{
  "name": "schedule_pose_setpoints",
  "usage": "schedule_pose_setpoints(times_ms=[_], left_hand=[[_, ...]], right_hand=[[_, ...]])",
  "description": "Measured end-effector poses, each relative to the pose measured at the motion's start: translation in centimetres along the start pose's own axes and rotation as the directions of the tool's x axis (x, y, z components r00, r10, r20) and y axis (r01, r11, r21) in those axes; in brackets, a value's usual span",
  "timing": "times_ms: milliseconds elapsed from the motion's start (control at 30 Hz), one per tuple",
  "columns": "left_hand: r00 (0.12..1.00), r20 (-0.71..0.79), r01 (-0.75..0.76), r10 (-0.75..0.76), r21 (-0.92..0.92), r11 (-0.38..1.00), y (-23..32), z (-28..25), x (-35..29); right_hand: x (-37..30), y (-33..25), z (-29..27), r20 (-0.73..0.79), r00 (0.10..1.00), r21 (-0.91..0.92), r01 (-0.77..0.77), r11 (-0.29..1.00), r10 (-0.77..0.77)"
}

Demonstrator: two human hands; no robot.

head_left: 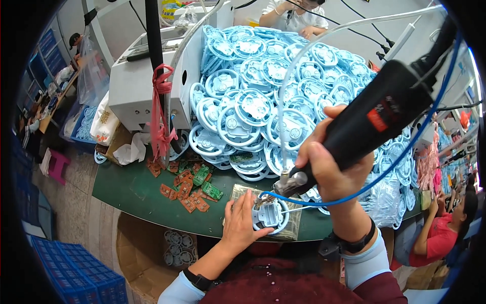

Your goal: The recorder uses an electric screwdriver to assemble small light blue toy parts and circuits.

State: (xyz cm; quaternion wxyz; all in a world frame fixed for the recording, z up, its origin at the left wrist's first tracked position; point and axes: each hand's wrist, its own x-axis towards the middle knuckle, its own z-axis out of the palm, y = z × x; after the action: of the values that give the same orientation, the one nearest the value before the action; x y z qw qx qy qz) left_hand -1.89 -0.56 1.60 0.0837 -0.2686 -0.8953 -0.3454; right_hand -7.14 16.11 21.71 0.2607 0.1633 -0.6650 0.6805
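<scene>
I wear a dark red top (pixel 283 290) with a textured, mottled-looking front, and a row of small pale beads (pixel 269 274) runs down its middle. My left forearm is covered by a light blue sleeve (pixel 181 290); on the right, a matching light blue sleeve (pixel 368 259) meets dark red cloth nearer my shoulder. Behind my bare left hand (pixel 240 223) sits a black wristband (pixel 193 277), and behind my bare right hand (pixel 334 164) a wider black strap (pixel 365 239) carries a chunky black block (pixel 330 247).
</scene>
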Motion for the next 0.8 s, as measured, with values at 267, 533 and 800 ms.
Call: schedule_pose_setpoints(times_ms=[267, 533, 800], left_hand=[[0.997, 0.075, 0.007, -0.008, 0.011, 1.0, -0.7, 0.8, -0.2], [0.997, 0.083, -0.003, 0.002, 0.007, 1.0, -0.8, 1.0, -0.4], [0.987, 0.138, 0.083, -0.081, -0.008, 0.997, -0.8, 1.0, -0.6]], right_hand=[[-0.1, 2.4, -0.3, 0.008, 0.999, -0.109, 0.047, 0.993, -0.046], [-1.3, 3.7, -0.2, -0.022, 1.0, -0.121, 0.008, 0.993, -0.011], [0.5, 0.4, -0.6, -0.001, 0.999, 0.0, 0.051, 0.999, -0.051]])
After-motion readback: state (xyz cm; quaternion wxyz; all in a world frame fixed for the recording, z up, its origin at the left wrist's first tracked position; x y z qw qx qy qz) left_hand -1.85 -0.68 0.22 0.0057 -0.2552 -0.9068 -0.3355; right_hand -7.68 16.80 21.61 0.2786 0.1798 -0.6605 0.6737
